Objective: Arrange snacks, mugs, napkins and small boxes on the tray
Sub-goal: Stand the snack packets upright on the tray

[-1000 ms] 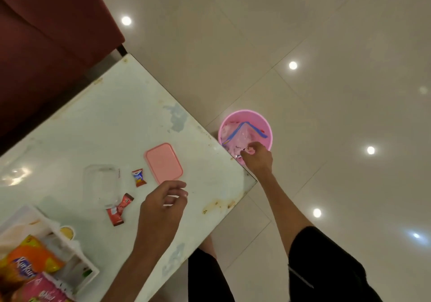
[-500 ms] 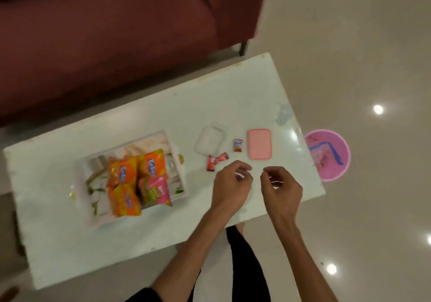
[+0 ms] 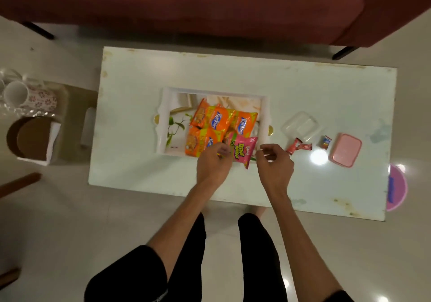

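Note:
A white tray (image 3: 164,120) stands mid-table. It holds several orange snack packs (image 3: 217,120) and a pink snack pack (image 3: 243,149) that overhangs its near rim. My left hand (image 3: 213,164) hovers over that rim with thumb and fingers pinched. My right hand (image 3: 276,165) is beside the tray's right corner, fingers curled toward the thumb. Whether either hand holds something small is unclear. To the right on the table lie two red candies (image 3: 298,146), a small orange-blue candy (image 3: 325,141), a clear box (image 3: 300,124) and a pink lid (image 3: 345,150).
The pale table (image 3: 303,85) stands in front of a maroon sofa (image 3: 210,5). Patterned mugs (image 3: 30,96) and a white box with a brown round thing (image 3: 32,138) stand on a low surface at the left. A pink bin (image 3: 397,187) sits on the floor at the table's right end.
My right hand came back from the pink bin to the table. Both hands then moved left from near the candies to the tray's near edge. The view swung left.

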